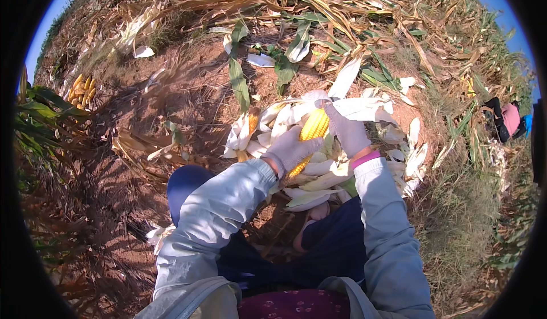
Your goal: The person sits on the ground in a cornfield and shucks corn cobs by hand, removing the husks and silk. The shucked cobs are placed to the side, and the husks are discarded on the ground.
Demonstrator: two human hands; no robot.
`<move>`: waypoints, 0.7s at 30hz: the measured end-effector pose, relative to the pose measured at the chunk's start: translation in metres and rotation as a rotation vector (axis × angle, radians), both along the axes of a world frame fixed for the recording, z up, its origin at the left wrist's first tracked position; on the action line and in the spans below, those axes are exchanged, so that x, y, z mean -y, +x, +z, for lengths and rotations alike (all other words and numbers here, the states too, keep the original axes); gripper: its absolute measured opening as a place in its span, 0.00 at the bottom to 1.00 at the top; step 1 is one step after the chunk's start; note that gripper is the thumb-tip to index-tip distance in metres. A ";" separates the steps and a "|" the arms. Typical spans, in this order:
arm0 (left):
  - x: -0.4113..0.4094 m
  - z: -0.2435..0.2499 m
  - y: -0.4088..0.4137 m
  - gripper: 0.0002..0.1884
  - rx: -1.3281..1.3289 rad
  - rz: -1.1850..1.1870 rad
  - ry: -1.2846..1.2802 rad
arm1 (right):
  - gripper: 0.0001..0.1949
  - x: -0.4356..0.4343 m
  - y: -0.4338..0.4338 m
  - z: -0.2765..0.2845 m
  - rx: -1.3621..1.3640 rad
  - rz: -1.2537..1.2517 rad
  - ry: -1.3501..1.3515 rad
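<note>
My left hand (pixel 295 149), in a pale knit glove, is wrapped around the middle of a yellow corn cob (pixel 315 125) with bare kernels. Yellow kernels also show below that hand, apparently of the same cob. At the cob's upper end my right hand (pixel 347 128), gloved alike, grips pale corn husk (pixel 363 108) that spreads out to the right; its fingertips are partly hidden. Beneath both hands lies a heap of stripped husks (pixel 318 180). Left of the heap, a darker orange ear (pixel 253 122) shows between its white husk leaves.
A pile of bare cobs (pixel 81 91) sits on the soil at far left, beside green leaves (pixel 47 109). Dry corn stalks (pixel 239 0) cover the ground ahead. Grass (pixel 457 216) grows at right. Dark and pink cloth (pixel 510 119) shows at the far right edge.
</note>
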State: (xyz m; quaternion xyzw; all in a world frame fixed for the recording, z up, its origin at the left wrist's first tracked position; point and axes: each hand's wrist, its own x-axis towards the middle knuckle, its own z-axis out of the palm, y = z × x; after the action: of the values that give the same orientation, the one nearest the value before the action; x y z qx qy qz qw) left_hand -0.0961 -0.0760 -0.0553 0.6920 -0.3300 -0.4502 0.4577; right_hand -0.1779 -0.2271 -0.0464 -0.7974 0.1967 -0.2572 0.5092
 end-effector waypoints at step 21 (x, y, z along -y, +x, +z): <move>-0.005 0.012 -0.007 0.21 -0.201 0.213 -0.182 | 0.17 0.001 0.000 0.012 -0.059 -0.223 0.056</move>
State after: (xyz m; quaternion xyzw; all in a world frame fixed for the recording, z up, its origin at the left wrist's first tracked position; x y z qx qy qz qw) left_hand -0.1031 -0.0711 -0.0436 0.6302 -0.2467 -0.4345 0.5943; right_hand -0.1774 -0.2279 -0.0343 -0.7631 0.3062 -0.2833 0.4936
